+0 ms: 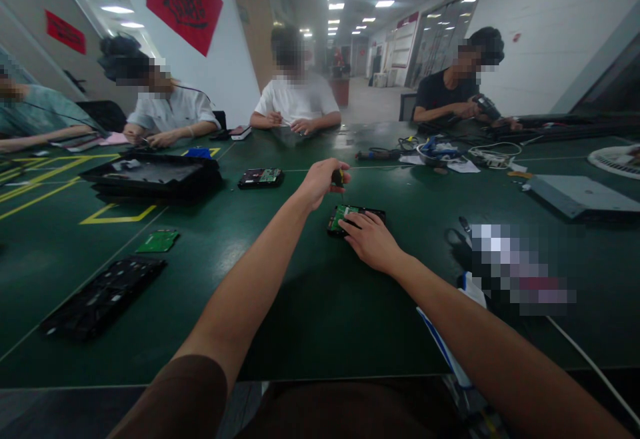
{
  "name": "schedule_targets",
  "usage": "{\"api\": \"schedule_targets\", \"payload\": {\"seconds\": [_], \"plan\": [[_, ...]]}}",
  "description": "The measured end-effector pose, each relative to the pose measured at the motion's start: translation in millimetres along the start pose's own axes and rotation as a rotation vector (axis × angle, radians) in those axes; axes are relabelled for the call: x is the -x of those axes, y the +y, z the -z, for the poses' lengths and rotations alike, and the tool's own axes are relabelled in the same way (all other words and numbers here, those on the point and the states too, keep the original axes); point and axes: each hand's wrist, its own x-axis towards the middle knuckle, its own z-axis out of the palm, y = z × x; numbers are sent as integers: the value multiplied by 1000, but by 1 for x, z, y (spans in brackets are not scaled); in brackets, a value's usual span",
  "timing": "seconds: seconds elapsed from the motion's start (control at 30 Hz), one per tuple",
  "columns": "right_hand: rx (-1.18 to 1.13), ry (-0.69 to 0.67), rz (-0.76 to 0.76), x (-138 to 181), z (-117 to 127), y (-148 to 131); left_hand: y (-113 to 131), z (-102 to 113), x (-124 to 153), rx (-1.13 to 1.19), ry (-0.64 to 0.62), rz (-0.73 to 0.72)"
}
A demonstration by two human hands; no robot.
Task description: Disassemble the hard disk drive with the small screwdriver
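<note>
In the head view a hard drive (342, 216) with a green circuit board lies on the table in front of me. My left hand (323, 182) is closed round the yellow and black handle of a screwdriver (339, 177). The screwdriver points downward, with its thin shaft over the drive's far edge; whether the tip touches a screw is too small to tell. My right hand (373, 239) lies over the near right part of the drive, fingers stretched out across it, covering part of the board.
A second drive (261, 178) sits farther left, near a black tray (155, 176). A loose green board (159, 241) and a black plastic part (103, 297) lie at left. On the right are a silver case (585, 196) and a cable pile (440, 150). Several people sit opposite.
</note>
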Motion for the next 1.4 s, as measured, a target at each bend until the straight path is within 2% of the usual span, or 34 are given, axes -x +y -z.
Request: {"api": "schedule_targets", "payload": {"seconds": [0.17,0.7,0.9,1.03,1.23,1.4], "plan": [[10,21,-3,1,-2,0,-3,0,0,175,-58,63],[-18,15,-1,1,-1,0,-2,-4,-1,-29,81,-157],[-105,16,-27,0,-1,-3,2,1,-2,-28,104,-168],[-202,40,-75,1,3,-15,2,2,-3,-32,117,-162],[-381,74,-66,-5,27,-28,-1,3,-4,-35,110,-157],[-314,160,-206,-9,63,-1,-1,5,-5,-39,119,-132]]}}
